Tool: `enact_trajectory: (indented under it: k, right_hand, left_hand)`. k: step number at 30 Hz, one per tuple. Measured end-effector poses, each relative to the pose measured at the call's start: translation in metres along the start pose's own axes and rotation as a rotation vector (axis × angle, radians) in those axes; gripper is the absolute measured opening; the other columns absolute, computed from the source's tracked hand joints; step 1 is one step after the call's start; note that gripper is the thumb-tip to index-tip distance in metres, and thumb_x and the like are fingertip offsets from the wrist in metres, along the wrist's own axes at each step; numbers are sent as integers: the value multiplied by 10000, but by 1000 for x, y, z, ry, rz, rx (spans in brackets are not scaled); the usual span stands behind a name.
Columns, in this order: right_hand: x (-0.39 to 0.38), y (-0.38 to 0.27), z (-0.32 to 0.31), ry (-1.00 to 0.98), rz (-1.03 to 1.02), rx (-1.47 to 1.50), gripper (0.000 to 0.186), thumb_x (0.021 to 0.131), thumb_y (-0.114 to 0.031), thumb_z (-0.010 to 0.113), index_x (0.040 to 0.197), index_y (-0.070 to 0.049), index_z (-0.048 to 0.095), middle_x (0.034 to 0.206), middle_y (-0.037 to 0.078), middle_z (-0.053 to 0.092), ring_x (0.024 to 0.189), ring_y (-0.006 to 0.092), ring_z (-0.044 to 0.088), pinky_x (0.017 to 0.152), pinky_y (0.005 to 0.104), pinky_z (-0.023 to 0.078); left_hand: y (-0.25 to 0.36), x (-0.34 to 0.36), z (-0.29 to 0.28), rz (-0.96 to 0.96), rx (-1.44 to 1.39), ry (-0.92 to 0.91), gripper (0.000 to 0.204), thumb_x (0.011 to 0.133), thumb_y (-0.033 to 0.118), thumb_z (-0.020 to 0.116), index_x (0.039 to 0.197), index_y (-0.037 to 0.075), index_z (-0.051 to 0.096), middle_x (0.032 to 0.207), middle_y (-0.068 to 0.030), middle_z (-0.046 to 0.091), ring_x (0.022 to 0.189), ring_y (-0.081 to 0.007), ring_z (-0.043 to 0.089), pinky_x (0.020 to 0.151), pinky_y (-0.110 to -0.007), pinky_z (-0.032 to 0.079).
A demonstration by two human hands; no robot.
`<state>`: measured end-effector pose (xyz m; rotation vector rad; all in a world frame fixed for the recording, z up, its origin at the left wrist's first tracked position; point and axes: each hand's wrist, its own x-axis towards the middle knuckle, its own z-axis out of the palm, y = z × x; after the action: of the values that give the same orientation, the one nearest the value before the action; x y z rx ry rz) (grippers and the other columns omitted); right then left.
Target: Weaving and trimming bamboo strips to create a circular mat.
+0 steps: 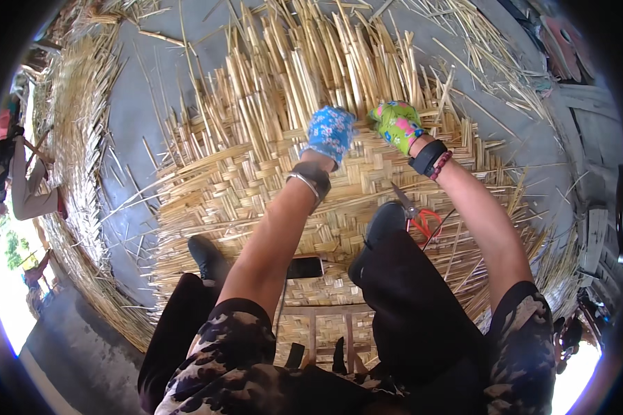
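A large mat of flattened straw-coloured reeds (353,162) lies under me, its near part woven in a zigzag pattern. At its far edge several unwoven reed strips (304,62) fan out and stand up. My left hand (331,135), in a blue flowered glove, is closed on reed strips at the border between the woven part and the loose ends. Just to its right my right hand (396,126), in a green flowered glove, curls round reed strips too. The fingertips of both hands are mostly hidden. Orange-handled scissors (422,220) lie on the mat beside my right foot.
A dark phone (304,268) rests on the mat between my feet. Nearer me is a low wooden stool frame (330,311). Bundled reeds (83,124) line the left side, and loose reeds (484,52) lie at the far right on the grey floor (142,69). Another person's leg (34,183) shows at left.
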<state>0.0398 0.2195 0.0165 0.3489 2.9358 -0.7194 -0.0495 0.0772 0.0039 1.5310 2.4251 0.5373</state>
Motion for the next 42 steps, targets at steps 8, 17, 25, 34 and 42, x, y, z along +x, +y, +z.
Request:
enact_trajectory:
  k: [8, 17, 25, 34, 42]
  right_hand:
    - [-18, 9, -4, 302, 231, 528, 216, 739, -107, 521, 942, -53, 570, 928, 123, 579, 901, 247, 522, 813, 333, 405]
    - [26, 34, 12, 103, 387, 553, 504, 581, -247, 703, 1009, -28, 553, 950, 138, 585, 874, 238, 560, 749, 306, 438]
    - [27, 39, 24, 132, 411, 587, 363, 596, -229, 699, 871, -19, 591, 822, 93, 612, 763, 200, 574, 667, 289, 450]
    - [25, 39, 26, 222, 455, 753, 287, 646, -141, 674, 865, 10, 568, 772, 89, 604, 684, 184, 570, 619, 268, 455]
    - [28, 34, 21, 235, 505, 896, 350, 671, -88, 650, 981, 15, 526, 862, 82, 576, 684, 175, 550, 627, 270, 463]
  left_hand:
    - [16, 18, -7, -327, 148, -264, 160, 694, 214, 534, 694, 81, 622, 666, -90, 587, 646, -254, 577, 544, -371, 461]
    - [11, 15, -17, -653, -96, -45, 245, 734, 275, 505, 714, 58, 616, 655, -138, 587, 636, -308, 570, 598, -373, 470]
    - [12, 12, -18, -704, -188, -13, 240, 732, 286, 520, 716, 64, 609, 667, -131, 591, 640, -305, 571, 609, -369, 468]
    - [7, 13, -6, -688, -185, -41, 235, 737, 275, 505, 762, 74, 624, 706, -123, 603, 673, -292, 581, 642, -364, 468]
    - [5, 7, -2, -690, -358, 126, 202, 696, 225, 527, 696, 36, 600, 552, -115, 561, 486, -210, 548, 488, -296, 452]
